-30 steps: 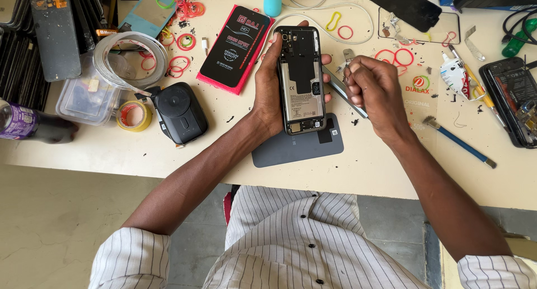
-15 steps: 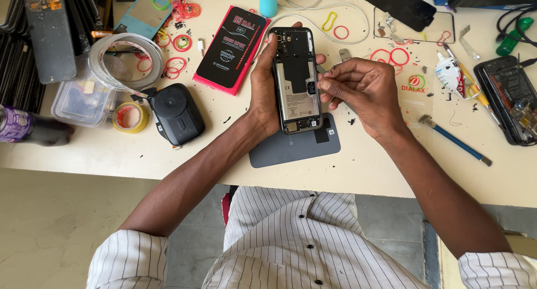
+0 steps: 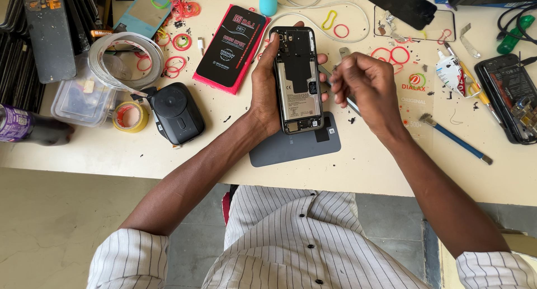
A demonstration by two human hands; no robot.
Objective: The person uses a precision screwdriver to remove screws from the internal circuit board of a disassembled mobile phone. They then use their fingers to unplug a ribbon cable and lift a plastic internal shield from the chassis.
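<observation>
Person seated at a cream desk (image 3: pixel 363 171), both forearms over it. Left hand (image 3: pixel 265 93) is clamped around an opened phone (image 3: pixel 298 79), back cover off, internals facing up; thumb on the phone's left edge, fingertips showing past the right edge. Phone is held upright in the hand, raised above a grey back cover (image 3: pixel 291 146) that lies flat on the desk just under it. Right hand (image 3: pixel 366 87) sits just beside the phone's right edge, fingers pinched together on a thin metal tool (image 3: pixel 351 103); tool tip hidden by the fingers, contact with the phone cannot be told. Left of the phone: a red-and-black flat package (image 3: pixel 232 48), a black pouch (image 3: pixel 176 114), a yellow tape roll (image 3: pixel 130 116), a clear plastic box (image 3: pixel 84 99). Red rubber bands (image 3: pixel 391 55) are scattered on the desk behind the right hand. Right of it: a blue-handled brush (image 3: pixel 456 139) and a second opened phone (image 3: pixel 512 99) near the desk's edge.
</observation>
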